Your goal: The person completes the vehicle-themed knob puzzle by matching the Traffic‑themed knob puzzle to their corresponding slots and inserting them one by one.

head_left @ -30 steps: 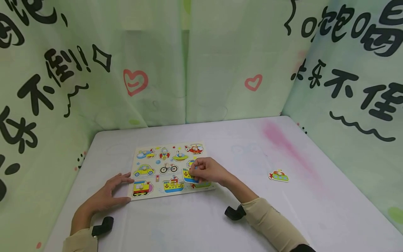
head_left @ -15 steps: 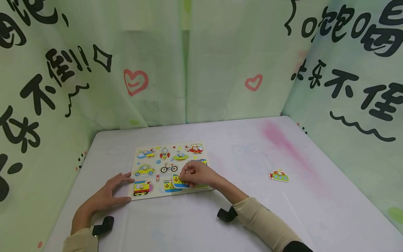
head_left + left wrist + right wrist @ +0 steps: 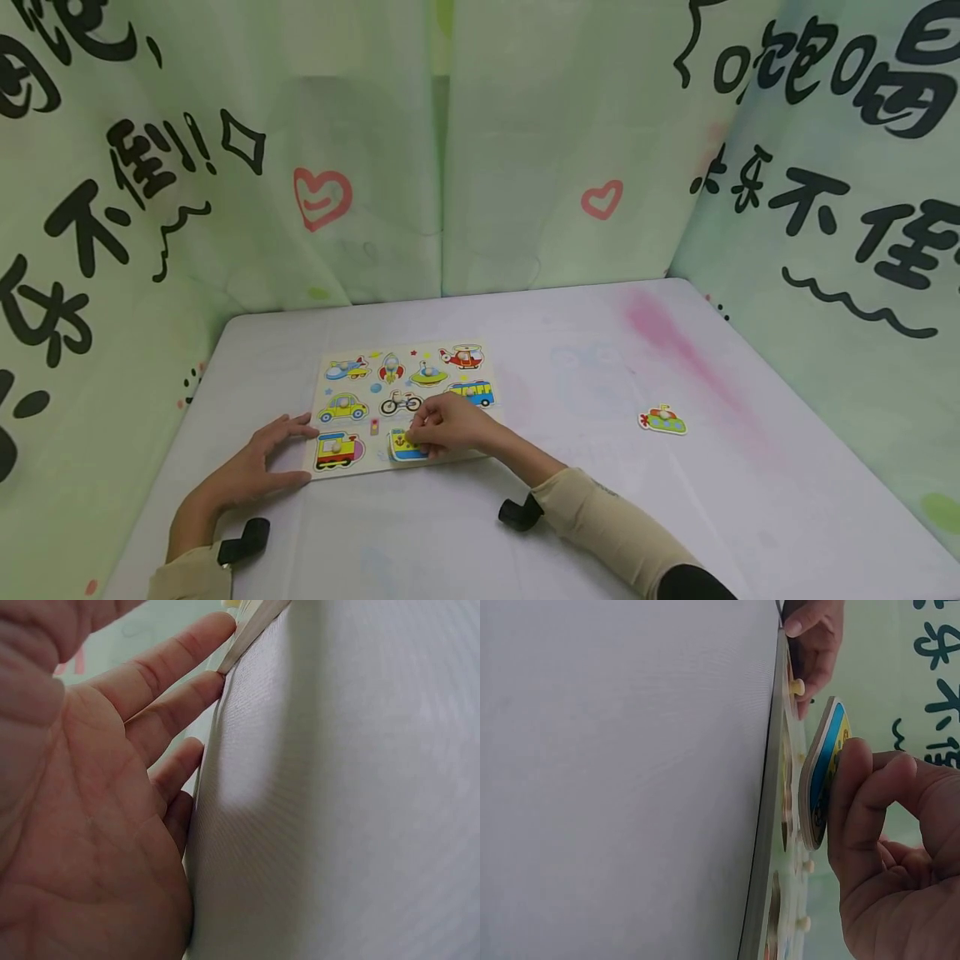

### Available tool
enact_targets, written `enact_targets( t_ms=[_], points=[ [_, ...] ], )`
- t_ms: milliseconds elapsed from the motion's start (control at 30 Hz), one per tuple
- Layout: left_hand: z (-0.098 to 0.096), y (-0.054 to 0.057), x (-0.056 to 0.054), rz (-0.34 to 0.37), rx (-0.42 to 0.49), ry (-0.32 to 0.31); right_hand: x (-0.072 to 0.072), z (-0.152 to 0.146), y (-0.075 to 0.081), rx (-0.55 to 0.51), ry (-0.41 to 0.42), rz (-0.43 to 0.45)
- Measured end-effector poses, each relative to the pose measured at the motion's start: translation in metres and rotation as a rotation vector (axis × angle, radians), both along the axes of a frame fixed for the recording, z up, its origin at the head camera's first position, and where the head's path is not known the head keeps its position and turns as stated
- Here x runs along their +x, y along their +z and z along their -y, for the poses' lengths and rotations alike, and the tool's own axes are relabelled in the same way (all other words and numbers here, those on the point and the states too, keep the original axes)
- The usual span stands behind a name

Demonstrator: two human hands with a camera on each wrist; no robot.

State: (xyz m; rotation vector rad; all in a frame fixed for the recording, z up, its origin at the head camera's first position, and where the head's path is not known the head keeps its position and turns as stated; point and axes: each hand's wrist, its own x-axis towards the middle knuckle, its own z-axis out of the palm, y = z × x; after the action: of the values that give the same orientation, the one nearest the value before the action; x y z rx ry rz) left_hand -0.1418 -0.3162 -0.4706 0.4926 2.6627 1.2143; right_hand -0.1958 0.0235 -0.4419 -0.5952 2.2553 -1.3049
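A pale puzzle board with vehicle pictures lies on the table. My right hand pinches a blue and yellow ship puzzle piece over the front row, at the printed ship, which it mostly covers. From the right wrist, the piece appears tilted and just off the board's face, and the fingertips hide its knob. At the board's left edge rests my left hand, thumb and fingers spread; its fingertips touch the edge in the left wrist view.
A green submarine puzzle piece lies alone on the white table, right of the board. Knobbed pieces such as the bus, car and train sit in the board. Printed curtains enclose the table's back and sides.
My right hand has carried the ship piece left and toward the board's front edge, from beside the bus to the ship's place. The bus is uncovered now. My left hand has stayed put.
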Motion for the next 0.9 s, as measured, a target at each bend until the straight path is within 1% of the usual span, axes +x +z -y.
enact_targets(
  t_ms=[100, 400, 633, 900],
  points=[
    [0.000, 0.000, 0.000, 0.004, 0.002, 0.000, 0.000, 0.005, -0.001, 0.012, -0.003, -0.008],
    [0.001, -0.003, 0.000, 0.013, -0.004, 0.004, -0.001, 0.015, -0.004, 0.039, -0.052, 0.018],
    [-0.001, 0.000, 0.002, 0.012, 0.003, 0.005, -0.002, 0.018, -0.006, 0.067, -0.055, 0.000],
    [-0.001, 0.000, 0.000, 0.009, -0.007, 0.009, -0.004, 0.018, -0.008, 0.058, -0.045, 0.004]
  ],
)
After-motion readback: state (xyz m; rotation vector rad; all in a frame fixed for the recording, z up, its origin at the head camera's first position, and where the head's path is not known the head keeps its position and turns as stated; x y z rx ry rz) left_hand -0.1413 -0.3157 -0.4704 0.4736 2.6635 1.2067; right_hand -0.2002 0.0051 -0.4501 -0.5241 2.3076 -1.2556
